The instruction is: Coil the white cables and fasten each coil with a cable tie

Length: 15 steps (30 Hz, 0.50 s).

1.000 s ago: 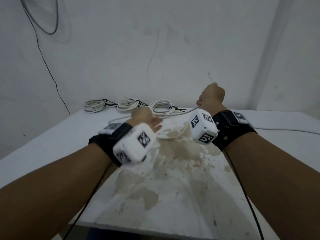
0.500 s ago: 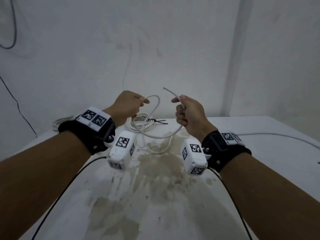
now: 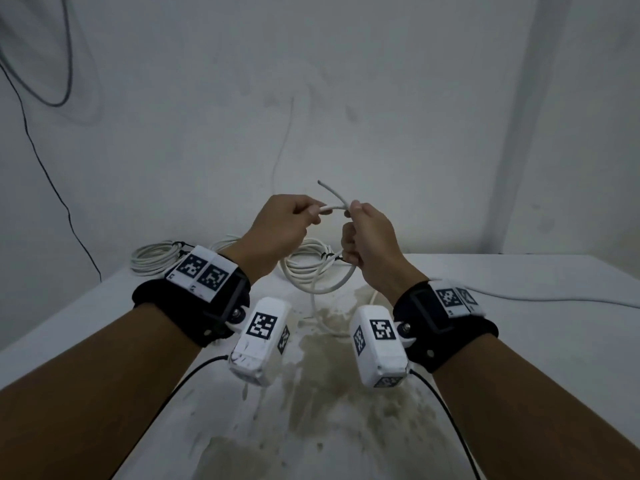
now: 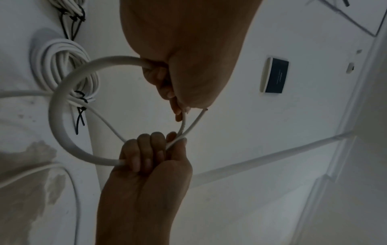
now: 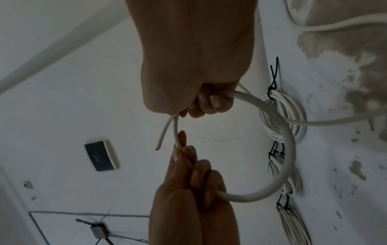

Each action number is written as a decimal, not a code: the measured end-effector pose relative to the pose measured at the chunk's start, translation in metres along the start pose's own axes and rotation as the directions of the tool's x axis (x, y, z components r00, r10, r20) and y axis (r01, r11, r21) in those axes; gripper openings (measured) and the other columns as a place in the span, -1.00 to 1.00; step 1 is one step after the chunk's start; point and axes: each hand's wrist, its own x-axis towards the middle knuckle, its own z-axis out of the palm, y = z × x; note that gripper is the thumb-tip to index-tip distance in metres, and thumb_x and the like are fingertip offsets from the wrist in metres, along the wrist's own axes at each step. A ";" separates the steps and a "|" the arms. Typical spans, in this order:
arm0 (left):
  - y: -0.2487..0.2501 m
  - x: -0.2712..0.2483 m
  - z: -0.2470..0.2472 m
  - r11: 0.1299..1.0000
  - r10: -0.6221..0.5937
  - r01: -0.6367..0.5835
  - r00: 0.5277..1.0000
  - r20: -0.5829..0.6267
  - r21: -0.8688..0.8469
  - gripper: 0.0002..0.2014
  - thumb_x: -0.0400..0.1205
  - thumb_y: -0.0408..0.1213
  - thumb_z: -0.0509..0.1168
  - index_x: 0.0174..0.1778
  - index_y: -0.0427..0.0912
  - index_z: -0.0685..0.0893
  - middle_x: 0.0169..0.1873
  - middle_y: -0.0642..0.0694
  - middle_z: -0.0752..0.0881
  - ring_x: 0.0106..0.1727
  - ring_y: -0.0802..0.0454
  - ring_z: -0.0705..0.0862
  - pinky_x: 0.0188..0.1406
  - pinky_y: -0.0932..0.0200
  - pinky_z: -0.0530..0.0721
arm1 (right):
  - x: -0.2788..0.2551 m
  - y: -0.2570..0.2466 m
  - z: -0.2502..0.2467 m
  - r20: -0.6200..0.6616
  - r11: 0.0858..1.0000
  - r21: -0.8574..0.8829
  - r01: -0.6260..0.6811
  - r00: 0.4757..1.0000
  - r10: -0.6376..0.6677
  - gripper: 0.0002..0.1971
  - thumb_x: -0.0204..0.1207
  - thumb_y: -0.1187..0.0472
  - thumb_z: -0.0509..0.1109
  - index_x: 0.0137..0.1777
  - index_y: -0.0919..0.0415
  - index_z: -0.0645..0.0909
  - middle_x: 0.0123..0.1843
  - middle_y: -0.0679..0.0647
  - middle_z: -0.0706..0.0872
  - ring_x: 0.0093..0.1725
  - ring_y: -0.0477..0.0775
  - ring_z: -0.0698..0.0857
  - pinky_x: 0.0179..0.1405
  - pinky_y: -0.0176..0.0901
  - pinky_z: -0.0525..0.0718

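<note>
Since half a second ago both hands have drawn together at frame centre, and the cable between them now closes into one round loop. Nearest the camera, lower frame, the white table (image 3: 519, 341) shows a large patch of peeled, stained surface. Above it the left hand (image 3: 277, 225) pinches the white cable (image 3: 341, 284) between thumb and forefinger, other fingers curled round it. The right hand (image 3: 369, 244) is fisted round the same cable, gripping where the strands cross; the cut end (image 3: 320, 182) sticks up and left above the knuckles. From the loop the slack drops to the table and trails off toward the right edge of the frame. Behind the hands, at the table's far edge, tied coils (image 3: 156, 259) lie in a row, each fastened with a black cable tie (image 4: 80, 97). Farthest back, a black wire (image 3: 45, 168) hangs down the wall (image 3: 415, 98) at upper left.
</note>
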 end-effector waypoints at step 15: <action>0.004 0.005 0.011 0.905 -0.210 0.145 0.970 -0.124 -0.400 -0.93 0.56 -0.30 0.46 -0.23 -0.18 0.78 -0.31 -0.10 0.80 -0.52 0.09 0.48 -0.54 0.30 0.43 | 0.001 -0.001 0.004 0.030 0.997 0.080 0.010 0.999 -0.012 -0.73 0.77 0.17 0.22 -0.14 0.26 0.56 -0.48 0.07 0.54 -0.56 0.01 0.45 -0.54 -0.18 0.55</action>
